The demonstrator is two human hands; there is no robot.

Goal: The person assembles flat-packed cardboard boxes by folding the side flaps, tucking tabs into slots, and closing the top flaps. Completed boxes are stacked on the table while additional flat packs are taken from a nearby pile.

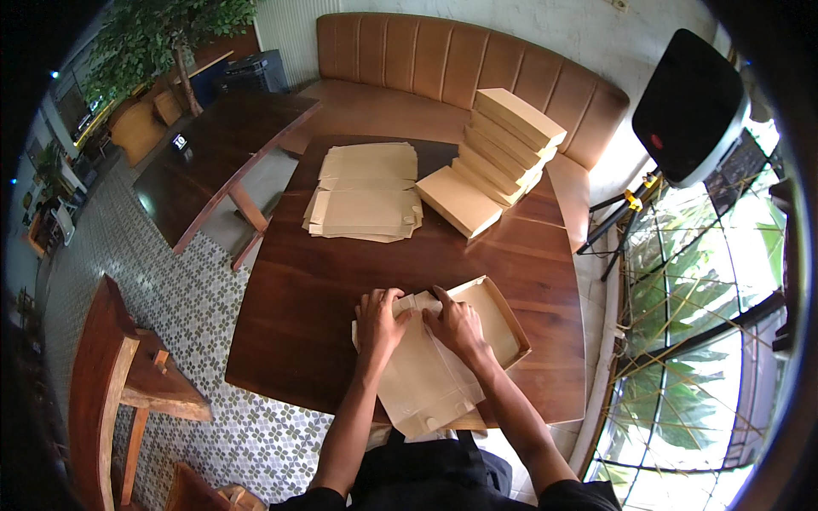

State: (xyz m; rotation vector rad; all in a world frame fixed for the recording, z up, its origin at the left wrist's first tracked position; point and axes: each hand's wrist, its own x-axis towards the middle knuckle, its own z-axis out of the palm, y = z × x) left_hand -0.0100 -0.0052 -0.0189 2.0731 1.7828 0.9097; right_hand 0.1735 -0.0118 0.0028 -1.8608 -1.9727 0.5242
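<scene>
A half-formed brown cardboard box lies on the dark wooden table near its front edge, its long lid flap reaching toward me. My left hand presses on the box's left end, fingers bent over the folded wall. My right hand rests beside it on the same fold, thumb pointing up. The two hands nearly touch. The box's right side stands up as a shallow tray.
A pile of flat box blanks lies at the table's far middle. A stack of finished closed boxes stands at the far right. Behind is a tan padded bench; a second table is left, a wooden chair near left.
</scene>
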